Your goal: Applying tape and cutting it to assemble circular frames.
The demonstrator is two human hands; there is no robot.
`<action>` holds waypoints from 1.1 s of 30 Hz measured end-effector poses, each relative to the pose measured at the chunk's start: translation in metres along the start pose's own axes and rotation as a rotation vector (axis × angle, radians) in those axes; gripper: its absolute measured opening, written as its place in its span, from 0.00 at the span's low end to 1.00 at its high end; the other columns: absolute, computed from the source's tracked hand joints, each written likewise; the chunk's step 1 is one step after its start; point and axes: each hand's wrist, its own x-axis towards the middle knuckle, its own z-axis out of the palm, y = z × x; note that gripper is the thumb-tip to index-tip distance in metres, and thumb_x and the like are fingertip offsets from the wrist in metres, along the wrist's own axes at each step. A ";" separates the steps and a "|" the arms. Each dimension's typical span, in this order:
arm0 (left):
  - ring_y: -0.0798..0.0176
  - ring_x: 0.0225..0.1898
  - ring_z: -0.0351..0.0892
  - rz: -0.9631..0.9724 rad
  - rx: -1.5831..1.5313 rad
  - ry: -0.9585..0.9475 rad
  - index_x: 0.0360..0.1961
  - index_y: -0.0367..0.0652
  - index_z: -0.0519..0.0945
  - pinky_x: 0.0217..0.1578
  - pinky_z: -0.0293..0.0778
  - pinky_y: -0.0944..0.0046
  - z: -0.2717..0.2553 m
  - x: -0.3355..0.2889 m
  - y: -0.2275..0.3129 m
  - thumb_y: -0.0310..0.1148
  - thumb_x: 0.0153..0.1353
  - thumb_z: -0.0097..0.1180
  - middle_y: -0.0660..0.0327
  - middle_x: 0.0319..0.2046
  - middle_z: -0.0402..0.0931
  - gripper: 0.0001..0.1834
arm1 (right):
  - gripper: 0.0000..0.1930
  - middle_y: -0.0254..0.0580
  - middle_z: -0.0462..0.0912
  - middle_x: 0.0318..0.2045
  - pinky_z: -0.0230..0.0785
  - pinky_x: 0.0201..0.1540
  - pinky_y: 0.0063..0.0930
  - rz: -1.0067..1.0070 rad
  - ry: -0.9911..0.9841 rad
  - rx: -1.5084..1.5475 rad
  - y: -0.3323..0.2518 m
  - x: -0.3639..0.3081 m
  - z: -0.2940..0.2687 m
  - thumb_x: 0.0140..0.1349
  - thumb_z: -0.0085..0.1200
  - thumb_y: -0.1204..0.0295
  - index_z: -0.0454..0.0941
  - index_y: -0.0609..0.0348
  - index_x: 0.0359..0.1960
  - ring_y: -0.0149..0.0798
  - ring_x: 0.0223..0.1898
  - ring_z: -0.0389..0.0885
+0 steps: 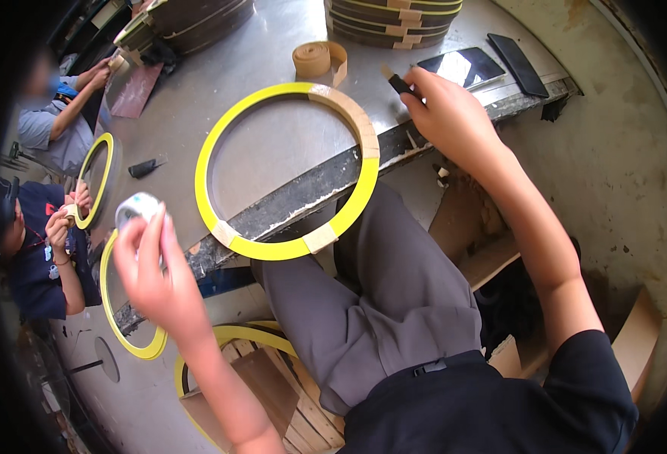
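My left hand (156, 276), raised at the left, has its fingers closed around a small roll of white tape (138, 206). In my right hand (454, 117), over the table near its front edge, is a small knife (401, 85) with a black handle, its tip pointing up and left. Between my hands lies a yellow ring (211, 159) with several tan tape patches around it. Part of the ring rests on the metal table, and its near side overhangs the edge above my lap. A roll of tan tape (312, 59) stands just beyond the ring, its loose end curling right.
A stack of taped rings (394, 26) stands at the back, beside a glossy dark tablet-like slab (462, 66) and a black flat case (516, 64). Another black-handled knife (144, 168) lies left. Two people work there, one holding a yellow ring (95, 181). More rings (254, 333) sit below.
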 end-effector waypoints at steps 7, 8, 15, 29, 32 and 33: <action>0.52 0.49 0.75 -0.081 0.169 -0.097 0.64 0.46 0.76 0.53 0.70 0.52 0.031 0.025 -0.029 0.25 0.63 0.60 0.56 0.44 0.77 0.27 | 0.13 0.47 0.81 0.49 0.75 0.52 0.43 -0.250 0.094 -0.076 -0.001 0.042 0.003 0.58 0.54 0.76 0.78 0.60 0.45 0.48 0.57 0.78; 0.50 0.52 0.73 0.033 0.226 0.091 0.61 0.44 0.79 0.55 0.68 0.50 0.030 0.022 -0.010 0.24 0.62 0.60 0.56 0.44 0.77 0.24 | 0.14 0.46 0.79 0.51 0.74 0.56 0.42 -0.427 0.000 -0.048 -0.003 0.036 -0.007 0.55 0.55 0.77 0.78 0.59 0.45 0.48 0.59 0.75; 0.50 0.45 0.77 0.317 -0.227 -0.485 0.49 0.39 0.81 0.52 0.71 0.54 0.021 -0.020 0.106 0.37 0.52 0.72 0.58 0.42 0.77 0.24 | 0.07 0.38 0.81 0.38 0.65 0.70 0.43 -0.932 -0.284 0.102 -0.027 0.031 -0.027 0.52 0.58 0.77 0.79 0.57 0.34 0.41 0.51 0.81; 0.52 0.49 0.76 0.445 -0.078 -0.633 0.48 0.42 0.83 0.57 0.70 0.49 -0.014 0.031 0.016 0.24 0.47 0.66 0.61 0.44 0.80 0.22 | 0.14 0.31 0.73 0.31 0.70 0.44 0.30 -0.771 -0.114 0.343 -0.113 -0.053 0.007 0.56 0.65 0.61 0.79 0.51 0.40 0.33 0.39 0.78; 0.50 0.52 0.75 0.396 -0.132 -0.665 0.54 0.39 0.80 0.56 0.70 0.50 -0.023 0.021 0.046 0.30 0.51 0.67 0.57 0.49 0.78 0.26 | 0.16 0.32 0.77 0.35 0.70 0.46 0.32 -0.702 -0.156 0.355 -0.107 -0.050 0.003 0.56 0.65 0.59 0.79 0.53 0.40 0.37 0.41 0.78; 0.50 0.53 0.74 0.366 -0.271 -0.714 0.56 0.37 0.78 0.56 0.71 0.50 -0.027 0.013 0.056 0.33 0.53 0.67 0.55 0.51 0.77 0.28 | 0.17 0.32 0.78 0.37 0.70 0.47 0.33 -0.706 -0.164 0.375 -0.100 -0.044 -0.003 0.56 0.65 0.58 0.79 0.53 0.41 0.38 0.42 0.78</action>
